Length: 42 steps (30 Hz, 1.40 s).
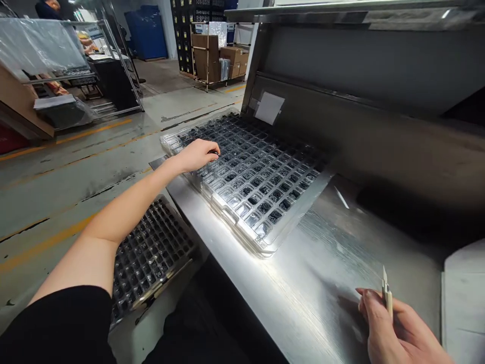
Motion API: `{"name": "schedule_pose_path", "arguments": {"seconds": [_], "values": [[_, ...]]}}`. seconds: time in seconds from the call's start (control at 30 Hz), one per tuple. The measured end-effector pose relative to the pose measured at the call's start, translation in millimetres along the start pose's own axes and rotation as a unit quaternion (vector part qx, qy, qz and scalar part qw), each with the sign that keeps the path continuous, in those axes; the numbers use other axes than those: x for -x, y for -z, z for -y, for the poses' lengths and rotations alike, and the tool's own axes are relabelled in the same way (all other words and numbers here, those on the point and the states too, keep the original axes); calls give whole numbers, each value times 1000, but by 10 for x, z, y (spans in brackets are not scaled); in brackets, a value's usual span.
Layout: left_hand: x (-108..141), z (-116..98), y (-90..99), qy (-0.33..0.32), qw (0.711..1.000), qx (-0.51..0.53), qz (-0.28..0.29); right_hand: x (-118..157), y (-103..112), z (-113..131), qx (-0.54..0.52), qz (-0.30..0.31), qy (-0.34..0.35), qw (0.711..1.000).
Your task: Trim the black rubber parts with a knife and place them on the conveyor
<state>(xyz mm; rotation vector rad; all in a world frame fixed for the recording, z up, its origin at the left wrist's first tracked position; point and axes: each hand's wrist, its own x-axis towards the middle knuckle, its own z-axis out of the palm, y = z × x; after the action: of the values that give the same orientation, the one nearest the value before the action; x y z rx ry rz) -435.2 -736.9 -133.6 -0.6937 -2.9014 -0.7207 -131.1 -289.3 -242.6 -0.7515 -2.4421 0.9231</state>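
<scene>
A clear plastic tray (pixel 223 205) with rows of pockets lies on the metal bench, many pockets holding small black parts. Over its left side reaches my left hand (pixel 199 154), fingers curled in a pinch around a small black part (pixel 214 152), mostly hidden by the fingers. At the lower right, my right hand (pixel 390 323) grips a craft knife (pixel 387 296), its pointed blade turned up and away from me. The right hand is above the bare metal, well apart from the tray.
A second filled tray (pixel 151 253) sits lower, left of the metal bench (pixel 303 283). The bench has a tall metal back (pixel 341 116) and an overhead shelf edge. A thin white strip (pixel 341 197) lies behind. Cartons (pixel 231 58) stand across the floor; a person (pixel 49 9) is far left.
</scene>
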Motion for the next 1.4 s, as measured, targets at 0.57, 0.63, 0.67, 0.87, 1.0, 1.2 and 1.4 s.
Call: {"name": "schedule_pose_path", "arguments": {"seconds": [0.57, 0.63, 0.67, 0.87, 1.0, 1.2, 1.4], "values": [[11, -5, -297, 61, 984, 162, 46, 25, 60, 138, -18, 54, -32, 998], [33, 29, -262, 83, 974, 207, 40, 27, 65, 140, -22, 57, -19, 998], [41, 49, -237, 83, 975, 205, 29, 28, 67, 142, -24, 57, -14, 998], [34, 141, -48, 46, 998, 27, 16, 20, 52, 121, -25, 57, -9, 998], [-58, 136, -26, 36, 993, -67, 90, 12, 28, 111, -22, 53, -15, 998], [-354, 77, -69, 45, 980, -111, 161, 24, 43, 216, -34, 58, -15, 998], [-488, 28, 2, 58, 978, -94, 179, 47, 67, 216, -45, 58, -3, 997]]}}
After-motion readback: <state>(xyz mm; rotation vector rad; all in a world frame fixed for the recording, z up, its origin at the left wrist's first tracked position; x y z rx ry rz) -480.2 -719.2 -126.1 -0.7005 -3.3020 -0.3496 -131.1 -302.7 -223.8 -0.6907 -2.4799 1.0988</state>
